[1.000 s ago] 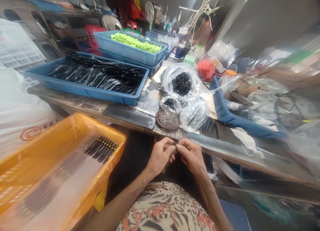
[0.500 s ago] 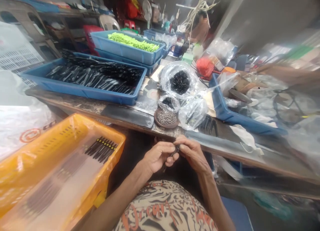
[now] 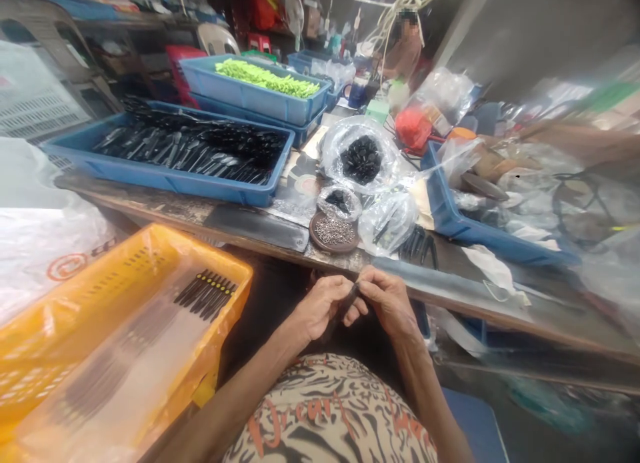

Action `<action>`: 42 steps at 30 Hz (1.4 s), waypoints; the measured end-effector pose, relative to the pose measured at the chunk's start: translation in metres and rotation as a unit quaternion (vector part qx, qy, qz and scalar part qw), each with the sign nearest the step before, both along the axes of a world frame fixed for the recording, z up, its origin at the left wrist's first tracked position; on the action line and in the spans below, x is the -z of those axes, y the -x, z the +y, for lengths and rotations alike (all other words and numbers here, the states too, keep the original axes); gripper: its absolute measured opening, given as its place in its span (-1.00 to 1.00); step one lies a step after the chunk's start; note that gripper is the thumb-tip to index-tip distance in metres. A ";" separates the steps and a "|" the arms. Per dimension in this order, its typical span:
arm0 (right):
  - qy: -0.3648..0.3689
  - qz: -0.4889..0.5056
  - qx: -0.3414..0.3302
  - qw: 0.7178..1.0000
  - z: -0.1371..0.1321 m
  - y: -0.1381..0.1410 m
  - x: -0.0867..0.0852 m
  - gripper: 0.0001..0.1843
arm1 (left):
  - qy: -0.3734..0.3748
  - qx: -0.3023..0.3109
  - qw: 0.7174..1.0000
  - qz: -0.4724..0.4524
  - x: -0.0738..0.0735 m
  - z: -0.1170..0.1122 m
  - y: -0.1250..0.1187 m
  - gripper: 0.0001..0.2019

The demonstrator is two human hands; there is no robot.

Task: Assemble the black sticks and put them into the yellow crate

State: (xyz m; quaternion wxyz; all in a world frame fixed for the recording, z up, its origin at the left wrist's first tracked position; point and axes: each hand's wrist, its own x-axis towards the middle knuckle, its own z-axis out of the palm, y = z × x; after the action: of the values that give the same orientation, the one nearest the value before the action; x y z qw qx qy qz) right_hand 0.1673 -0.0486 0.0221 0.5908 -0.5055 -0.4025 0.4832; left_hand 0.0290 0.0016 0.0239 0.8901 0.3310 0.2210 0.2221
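Note:
My left hand (image 3: 324, 307) is closed around a slim black piece (image 3: 346, 308), whose lower end hangs below the fingers. At its upper end, my right hand (image 3: 385, 297) pinches with thumb and forefinger; the fingers hide most of the detail there. Both hands are together just in front of the table edge. Behind them on the table stands a round brown dish (image 3: 334, 233) of small metal pins or screws. Close to it are a small bag of black parts (image 3: 340, 203), a larger bag of black parts (image 3: 361, 157) and a see-through plastic bag (image 3: 387, 224).
To the left, an orange crate (image 3: 235, 276) holds rows of black pieces with yellow dots, partly under translucent sheeting. A blue tray (image 3: 165, 181) of black pieces and a blue bin (image 3: 260, 101) of bright green parts stand behind. Right is a cluttered blue tray (image 3: 500, 243). A person (image 3: 406, 49) sits far back.
My hands stay together but have turned slightly, so more of the black piece shows between them. The whole view has shifted a little.

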 end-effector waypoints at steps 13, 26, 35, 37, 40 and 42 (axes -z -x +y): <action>0.080 0.000 0.039 0.996 0.004 0.005 -0.005 -0.69 | -0.050 -0.098 0.992 0.059 -0.007 -0.003 -0.006 -0.82; 0.108 0.018 0.042 0.993 -0.002 0.006 -0.004 -0.67 | 0.020 -0.159 0.986 0.037 0.000 0.008 0.005 -0.74; 0.098 0.001 0.049 0.994 0.000 0.003 -0.008 -0.62 | -0.005 -0.138 0.987 0.078 -0.002 0.002 0.006 -0.69; 0.090 -0.002 0.056 0.994 -0.001 -0.001 -0.009 -0.62 | -0.003 -0.129 0.988 0.079 -0.002 0.002 0.006 -0.68; 0.080 -0.010 0.072 0.994 -0.001 -0.009 -0.011 -0.62 | -0.001 -0.120 0.989 0.083 -0.002 0.001 0.005 -0.66; 0.072 -0.018 0.091 0.993 0.001 -0.015 -0.014 -0.62 | -0.003 -0.118 0.989 0.090 -0.003 0.000 0.005 -0.65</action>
State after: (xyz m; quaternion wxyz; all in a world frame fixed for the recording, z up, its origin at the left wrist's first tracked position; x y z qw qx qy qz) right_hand 0.1825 -0.0474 0.0362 0.5865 -0.5900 -0.3297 0.4464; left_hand 0.0241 0.0017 0.0266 0.8333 0.3235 0.3369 0.2956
